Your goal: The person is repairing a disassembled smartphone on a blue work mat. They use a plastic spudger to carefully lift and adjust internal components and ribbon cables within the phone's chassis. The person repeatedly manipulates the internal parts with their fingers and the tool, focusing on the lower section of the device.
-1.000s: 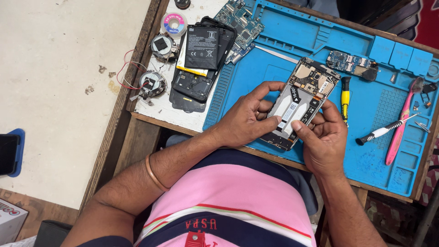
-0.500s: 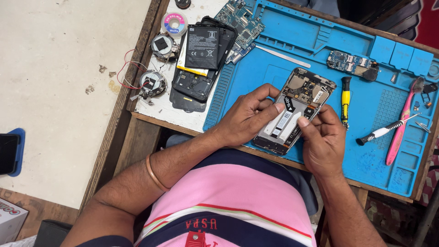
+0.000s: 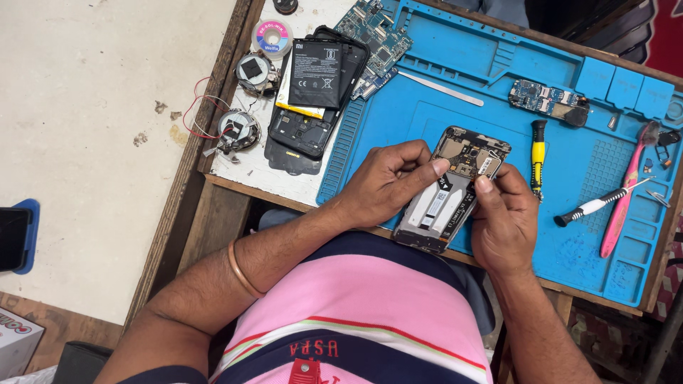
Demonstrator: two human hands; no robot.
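An opened phone frame [image 3: 449,192] with its back off lies tilted on the blue repair mat [image 3: 491,78], showing white strips in the battery bay and a circuit board at its far end. My left hand [image 3: 388,181] grips the frame's left side, index finger stretched across its middle. My right hand [image 3: 501,213] holds the right side, thumb pressed on the frame near the board.
A yellow-handled screwdriver [image 3: 538,153], a black-and-white screwdriver [image 3: 594,206] and a pink brush [image 3: 626,192] lie right of the hands. A small circuit board [image 3: 548,99] and a metal pry strip [image 3: 441,89] rest farther back. A black battery [image 3: 313,75], a phone shell, a solder-wick spool [image 3: 272,37] and wired parts sit left.
Both hands shifted on the phone frame: my left index finger now reaches across its middle and my right thumb sits closer to the board. The frame has tilted slightly.
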